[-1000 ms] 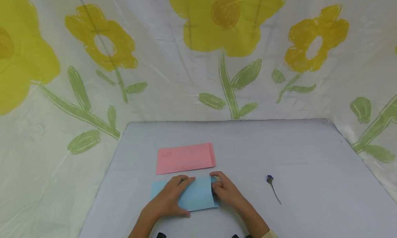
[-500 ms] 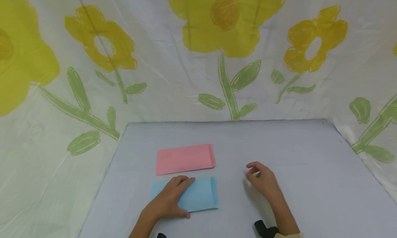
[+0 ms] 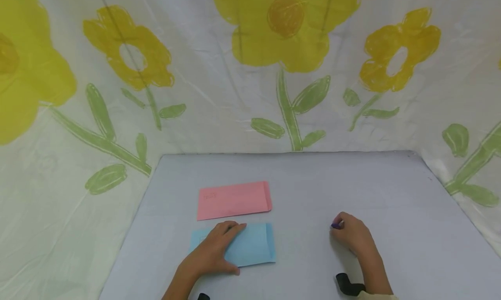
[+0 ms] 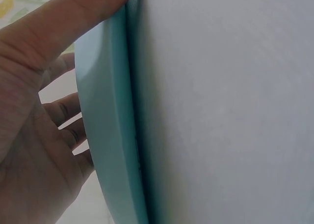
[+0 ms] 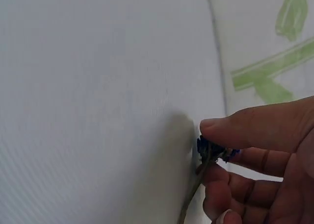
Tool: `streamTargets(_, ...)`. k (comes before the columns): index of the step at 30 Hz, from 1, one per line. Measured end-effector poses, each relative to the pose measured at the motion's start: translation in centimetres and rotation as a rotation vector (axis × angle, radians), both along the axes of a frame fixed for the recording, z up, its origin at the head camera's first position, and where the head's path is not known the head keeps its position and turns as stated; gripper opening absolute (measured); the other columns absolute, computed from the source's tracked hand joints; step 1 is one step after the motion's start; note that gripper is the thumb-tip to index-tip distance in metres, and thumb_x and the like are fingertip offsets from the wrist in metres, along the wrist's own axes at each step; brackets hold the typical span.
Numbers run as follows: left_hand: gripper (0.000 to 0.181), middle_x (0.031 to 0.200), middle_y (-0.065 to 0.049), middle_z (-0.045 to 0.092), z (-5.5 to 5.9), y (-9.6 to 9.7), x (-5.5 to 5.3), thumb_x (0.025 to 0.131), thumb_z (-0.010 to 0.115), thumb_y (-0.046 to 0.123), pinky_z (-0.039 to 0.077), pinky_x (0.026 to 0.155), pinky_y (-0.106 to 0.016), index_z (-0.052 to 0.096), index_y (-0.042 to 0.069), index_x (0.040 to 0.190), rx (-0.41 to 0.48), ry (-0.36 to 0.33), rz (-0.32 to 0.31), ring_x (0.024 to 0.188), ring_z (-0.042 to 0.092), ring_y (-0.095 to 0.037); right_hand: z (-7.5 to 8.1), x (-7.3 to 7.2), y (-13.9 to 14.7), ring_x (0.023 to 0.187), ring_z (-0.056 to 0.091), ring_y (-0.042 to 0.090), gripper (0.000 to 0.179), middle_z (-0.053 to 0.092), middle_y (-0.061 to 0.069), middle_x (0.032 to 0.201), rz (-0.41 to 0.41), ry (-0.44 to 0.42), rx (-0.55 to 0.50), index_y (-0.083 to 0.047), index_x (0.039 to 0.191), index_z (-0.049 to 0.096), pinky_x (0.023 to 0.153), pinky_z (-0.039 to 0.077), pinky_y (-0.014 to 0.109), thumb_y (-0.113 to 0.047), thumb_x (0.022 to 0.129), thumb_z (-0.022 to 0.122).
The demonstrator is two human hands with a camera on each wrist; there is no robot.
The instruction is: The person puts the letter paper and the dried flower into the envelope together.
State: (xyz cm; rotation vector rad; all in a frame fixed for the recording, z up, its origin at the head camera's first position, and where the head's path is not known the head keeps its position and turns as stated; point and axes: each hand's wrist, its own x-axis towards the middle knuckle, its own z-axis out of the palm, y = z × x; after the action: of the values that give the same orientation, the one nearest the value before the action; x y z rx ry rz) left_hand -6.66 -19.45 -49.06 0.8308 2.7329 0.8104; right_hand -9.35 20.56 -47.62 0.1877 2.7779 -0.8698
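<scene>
My left hand (image 3: 211,252) spans the blue envelope (image 3: 252,245) on the table, thumb at its near edge and fingers toward its far edge. In the left wrist view the blue paper (image 4: 105,111) bows between thumb and fingers, with a dark gap along its edge. The envelope's flap is at its right end. To the right, my right hand (image 3: 354,235) pinches a small dried flower (image 5: 211,150) by its blue-purple head, between thumb and fingers. Its thin stem (image 5: 191,197) hangs down in the right wrist view, and from above the hand hides most of it.
A pink envelope (image 3: 235,201) with small writing on its left end lies just beyond the blue one. The pale table (image 3: 313,178) meets a white sheet (image 3: 203,113) painted with yellow flowers at its back and sides. A black wrist mount (image 3: 347,285) shows by the right wrist.
My right hand has left the blue envelope's open end, moved right and picked up the flower lying there. The envelope's end now lies flat. The left hand has kept its place.
</scene>
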Motion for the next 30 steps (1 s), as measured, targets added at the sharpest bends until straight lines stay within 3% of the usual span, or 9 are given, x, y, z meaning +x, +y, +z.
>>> streamTargets(5, 0.112, 0.143, 0.001, 0.043, 0.2, 0.1, 0.0, 0.059, 0.097, 0.041, 0.044, 0.105, -0.048, 0.04, 0.022, 0.153, 0.001, -0.014, 0.005, 0.131, 0.041, -0.021, 0.1, 0.2, -1.0, 0.081, 0.061, 0.025, 0.019, 0.066, 0.009, 0.091, 0.008, 0.028, -0.113, -0.002, 0.103, 0.064, 0.065, 0.052, 0.04, -0.01, 0.088, 0.07)
streamTargets(10, 0.111, 0.144, 0.001, 0.043, 0.2, 0.1, 0.0, 0.06, 0.097, 0.04, 0.044, 0.105, -0.049, 0.041, 0.02, 0.153, 0.003, -0.033, 0.008, 0.131, 0.041, -0.022, 0.0, 0.2, -1.5, 0.077, 0.06, 0.023, 0.025, 0.066, 0.012, 0.091, 0.021, -0.011, -0.483, 0.003, 0.114, 0.063, 0.06, 0.05, 0.031, -0.011, 0.094, 0.068)
streamTargets(13, 0.111, 0.144, 0.001, 0.043, 0.2, 0.1, 0.0, 0.06, 0.097, 0.041, 0.043, 0.106, -0.048, 0.041, 0.02, 0.153, -0.006, -0.046, 0.014, 0.131, 0.04, -0.021, -0.3, 0.1, -1.7, 0.075, 0.061, 0.023, 0.027, 0.069, 0.013, 0.09, 0.01, -0.051, -0.67, 0.006, 0.113, 0.063, 0.058, 0.05, 0.03, -0.012, 0.094, 0.069)
streamTargets(22, 0.112, 0.145, 0.001, 0.042, 0.2, 0.1, -0.1, 0.06, 0.096, 0.042, 0.041, 0.108, -0.047, 0.04, 0.021, 0.154, -0.025, -0.075, 0.023, 0.133, 0.039, -0.021, -1.9, 0.3, -3.2, 0.074, 0.064, 0.022, 0.02, 0.072, 0.01, 0.085, -0.074, -0.037, -0.709, 0.003, 0.097, 0.067, 0.058, 0.05, 0.029, -0.014, 0.089, 0.075)
streamTargets(30, 0.111, 0.144, 0.001, 0.043, 0.0, 0.1, -0.1, 0.061, 0.096, 0.043, 0.042, 0.107, -0.047, 0.039, 0.022, 0.154, -0.028, -0.068, 0.024, 0.131, 0.039, -0.021, -2.8, 0.4, -4.9, 0.07, 0.057, 0.017, 0.022, 0.071, 0.009, 0.08, 0.008, -0.036, -0.717, 0.002, 0.095, 0.069, 0.059, 0.049, 0.028, -0.015, 0.086, 0.078)
